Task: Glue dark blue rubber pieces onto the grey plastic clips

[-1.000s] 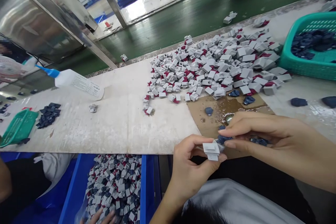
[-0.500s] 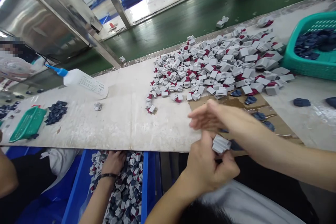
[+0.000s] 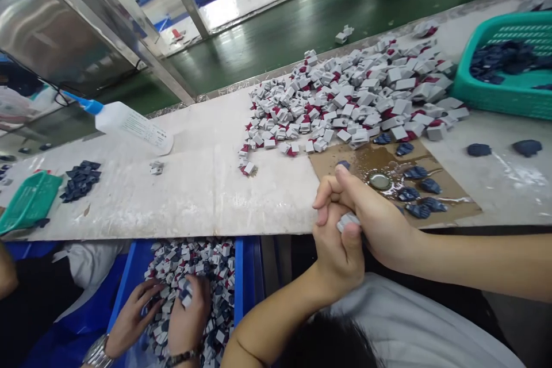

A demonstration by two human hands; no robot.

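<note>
My left hand [image 3: 338, 259] is closed around a small light grey plastic piece [image 3: 347, 222], which shows between its thumb and fingers. My right hand [image 3: 375, 215] is wrapped over the left, its palm against the grey piece and its fingers curled over the left hand's knuckles. Part of the piece is hidden between the two hands. Just beyond them lies a wet brown cardboard sheet [image 3: 457, 202] bearing several dark blue moulded pieces [image 3: 414, 172] and a small round cap-like dish [image 3: 380, 181] of liquid.
A heap of grey and dark red pieces [image 3: 345, 98] covers the table's back. A green basket [image 3: 495, 95] stands right, a white bottle [image 3: 133, 126] lies left. Beyond runs a green conveyor belt [image 3: 259, 49]. At lower left, another person's hands [image 3: 190, 310] reach into a blue bin [image 3: 238, 293].
My right hand has come down from above and closed over my left hand and the grey piece. The other person's second hand has come into the bin. The view has shifted slightly.
</note>
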